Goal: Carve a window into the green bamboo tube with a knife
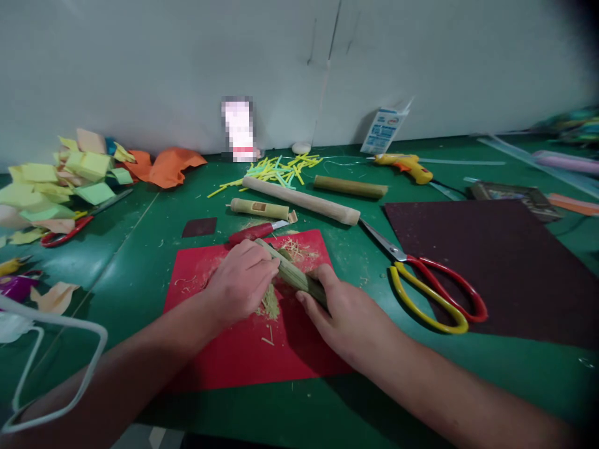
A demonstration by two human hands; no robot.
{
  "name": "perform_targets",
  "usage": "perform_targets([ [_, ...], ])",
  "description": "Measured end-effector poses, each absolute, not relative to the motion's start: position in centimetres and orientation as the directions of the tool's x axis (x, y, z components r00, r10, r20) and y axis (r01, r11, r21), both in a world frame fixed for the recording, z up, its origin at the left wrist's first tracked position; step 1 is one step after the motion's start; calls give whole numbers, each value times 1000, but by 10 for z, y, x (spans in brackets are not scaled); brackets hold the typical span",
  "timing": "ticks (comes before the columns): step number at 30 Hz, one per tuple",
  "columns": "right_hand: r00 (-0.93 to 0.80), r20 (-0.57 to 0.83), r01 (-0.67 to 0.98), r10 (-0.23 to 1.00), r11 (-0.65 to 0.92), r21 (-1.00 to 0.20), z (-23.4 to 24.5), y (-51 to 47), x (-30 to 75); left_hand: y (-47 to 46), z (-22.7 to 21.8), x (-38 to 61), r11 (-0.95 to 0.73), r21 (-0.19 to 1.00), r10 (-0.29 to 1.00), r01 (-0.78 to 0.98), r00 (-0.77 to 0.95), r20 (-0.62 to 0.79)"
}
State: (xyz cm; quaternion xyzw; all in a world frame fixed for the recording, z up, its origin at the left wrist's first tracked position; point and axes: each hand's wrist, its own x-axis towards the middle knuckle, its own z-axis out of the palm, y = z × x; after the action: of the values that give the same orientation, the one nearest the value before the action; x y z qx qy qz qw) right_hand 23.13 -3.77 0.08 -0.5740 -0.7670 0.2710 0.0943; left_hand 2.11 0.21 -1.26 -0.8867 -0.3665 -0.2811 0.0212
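Observation:
Both hands are on a green bamboo piece, tilted over a red sheet. My right hand is closed round its near end. My left hand has its fingers curled against the far end; whether something thin lies under those fingers is hidden. Pale green shavings and dust are scattered on the sheet below the bamboo. Just beyond my left hand lies a red-handled utility knife with its blade out. Behind that is a short bamboo tube with a rectangular slot cut in it.
Large scissors with red and yellow handles lie partly on a dark brown sheet. Farther back are a pale wooden stick, another bamboo piece, yellow-green strips and a yellow glue gun. Crumpled paper piles at left.

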Motion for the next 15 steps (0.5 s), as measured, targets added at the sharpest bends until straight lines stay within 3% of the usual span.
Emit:
perform_targets([
  [5, -307, -179, 839, 935, 177, -514, 1, -37, 231, 4, -12, 20, -679, 155, 661, 718, 506, 554],
  [15, -317, -172, 841, 933, 192, -505, -1, -36, 231, 6, -14, 17, -707, 189, 665, 681, 549, 507],
])
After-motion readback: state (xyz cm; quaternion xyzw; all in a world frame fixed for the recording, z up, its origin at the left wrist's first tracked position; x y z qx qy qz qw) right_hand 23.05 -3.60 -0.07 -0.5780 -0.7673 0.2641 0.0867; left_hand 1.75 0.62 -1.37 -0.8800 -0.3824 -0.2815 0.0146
